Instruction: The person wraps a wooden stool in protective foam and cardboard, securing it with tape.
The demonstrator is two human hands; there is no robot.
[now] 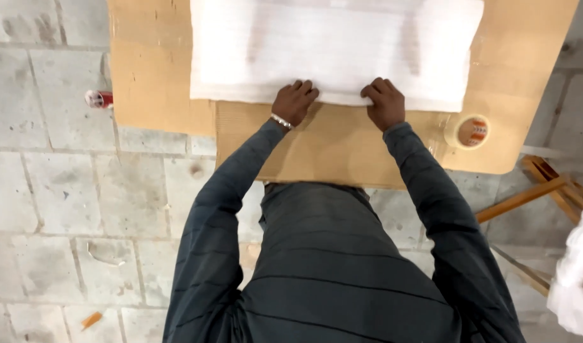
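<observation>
A white foam sheet (336, 44) lies on flat brown cardboard (152, 70) spread over the floor. My left hand (293, 101) grips the sheet's near edge with curled fingers; a metal bracelet is on that wrist. My right hand (384, 103) pinches the same edge a little to the right. Both arms are in dark grey striped sleeves. A smaller corrugated cardboard piece (329, 149) lies under my hands, just below the foam edge.
A roll of clear tape (470, 131) rests on the cardboard at the right. A small red and white can (98, 98) lies at the cardboard's left edge. Wooden slats (545, 184) and white wrapped material (577, 273) are at the right. The floor is grey concrete tile (63, 190).
</observation>
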